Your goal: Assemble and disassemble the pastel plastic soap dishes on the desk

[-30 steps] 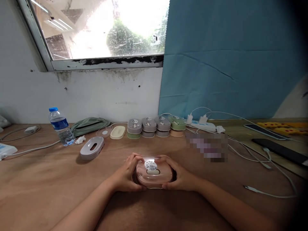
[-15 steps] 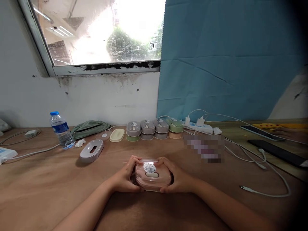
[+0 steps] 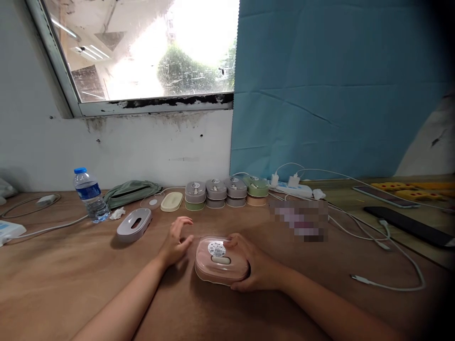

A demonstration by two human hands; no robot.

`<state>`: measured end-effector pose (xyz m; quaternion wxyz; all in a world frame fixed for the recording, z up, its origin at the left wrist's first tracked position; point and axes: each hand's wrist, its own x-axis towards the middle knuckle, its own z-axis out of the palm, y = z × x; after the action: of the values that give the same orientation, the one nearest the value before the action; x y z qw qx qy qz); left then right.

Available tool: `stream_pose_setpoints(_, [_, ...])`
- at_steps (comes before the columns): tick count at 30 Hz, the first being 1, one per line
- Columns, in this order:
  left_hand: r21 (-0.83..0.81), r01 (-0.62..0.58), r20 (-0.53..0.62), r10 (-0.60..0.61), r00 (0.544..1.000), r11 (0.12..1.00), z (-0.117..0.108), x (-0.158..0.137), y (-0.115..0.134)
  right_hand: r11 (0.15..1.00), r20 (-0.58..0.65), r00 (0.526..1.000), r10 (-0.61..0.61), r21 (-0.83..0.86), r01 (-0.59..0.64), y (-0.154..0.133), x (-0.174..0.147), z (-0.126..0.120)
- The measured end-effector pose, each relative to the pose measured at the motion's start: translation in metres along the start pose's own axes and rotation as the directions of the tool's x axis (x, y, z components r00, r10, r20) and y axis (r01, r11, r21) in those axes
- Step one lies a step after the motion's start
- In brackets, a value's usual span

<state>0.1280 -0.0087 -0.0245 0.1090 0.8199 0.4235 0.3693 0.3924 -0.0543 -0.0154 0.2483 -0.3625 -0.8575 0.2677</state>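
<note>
A pink soap box (image 3: 221,272), oval and rounded, has a clear cover, a round printed label and a pale slot on top. It is tilted slightly just above or on the table; I cannot tell which. My right hand (image 3: 254,265) grips its right side, thumb at the near edge and fingers over the far edge. To the left of the box, my left hand (image 3: 177,242) is apart from it, fingers spread and curved, holding nothing. Beyond that hand lie a grey slotted soap box part (image 3: 135,226) and a cream oval tray (image 3: 172,201).
Several stacked soap boxes (image 3: 216,189) line the wall. At left stand a water bottle (image 3: 88,192) and a green pouch (image 3: 131,192). White cables (image 3: 391,286), a power strip (image 3: 293,189) and a black phone-like slab (image 3: 408,226) lie at right.
My left hand has let go of the soap box and moved up and left. The box has shifted slightly left and tilted, still in my right hand.
</note>
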Motion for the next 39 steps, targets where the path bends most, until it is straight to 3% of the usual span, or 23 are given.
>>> stream_pose_setpoints(2, [0.26,0.133,-0.12,-0.104,0.987,0.956,0.003,0.01,-0.018,1.0,0.029,1.0,0.01,-0.01,-0.01,0.001,-0.001,-0.001])
stream_pose_setpoints(4, [0.414,0.23,-0.174,-0.171,0.97,0.881,0.003,0.022,-0.036,1.0,0.058,0.998,0.02,-0.018,-0.019,0.002,-0.002,-0.002])
stream_pose_setpoints(10, [0.482,0.312,-0.199,-0.244,0.949,0.819,0.002,0.046,-0.072,1.0,0.068,0.997,0.024,-0.014,-0.023,0.001,-0.001,-0.004])
stream_pose_setpoints(15, [0.49,0.311,-0.19,-0.248,0.95,0.814,0.0,0.043,-0.065,0.999,0.076,0.997,0.031,-0.025,-0.029,0.002,-0.001,-0.003])
stream_pose_setpoints(20, [0.465,0.292,-0.158,-0.247,0.956,0.836,-0.004,0.014,-0.042,1.0,0.038,0.999,0.013,-0.012,-0.012,0.007,-0.003,0.001])
stream_pose_setpoints(22, [0.403,0.25,-0.101,-0.229,0.968,0.88,-0.007,-0.004,-0.033,1.0,0.004,1.0,-0.01,-0.001,0.01,0.009,-0.002,0.002])
stream_pose_setpoints(26, [0.127,0.166,0.074,-0.177,0.982,0.978,-0.018,-0.031,-0.013,0.994,-0.105,0.993,-0.045,0.091,0.054,0.012,0.0,0.003])
stream_pose_setpoints(30, [-0.114,0.077,0.307,-0.039,0.951,0.99,-0.032,-0.032,0.008,0.947,-0.245,0.969,-0.025,0.305,0.102,0.017,0.003,0.001])
stream_pose_setpoints(32, [-0.266,0.067,0.371,0.038,0.928,0.962,-0.034,-0.029,0.014,0.906,-0.329,0.944,0.013,0.403,0.128,0.02,0.004,0.001])
stream_pose_setpoints(35, [-0.486,0.106,0.371,0.095,0.924,0.868,-0.032,-0.027,0.017,0.874,-0.4,0.913,0.08,0.469,0.129,0.024,0.005,0.0])
stream_pose_setpoints(39, [-0.696,0.192,0.303,0.041,0.952,0.692,-0.022,-0.03,0.019,0.889,-0.469,0.864,0.18,0.454,0.061,0.028,0.009,-0.001])
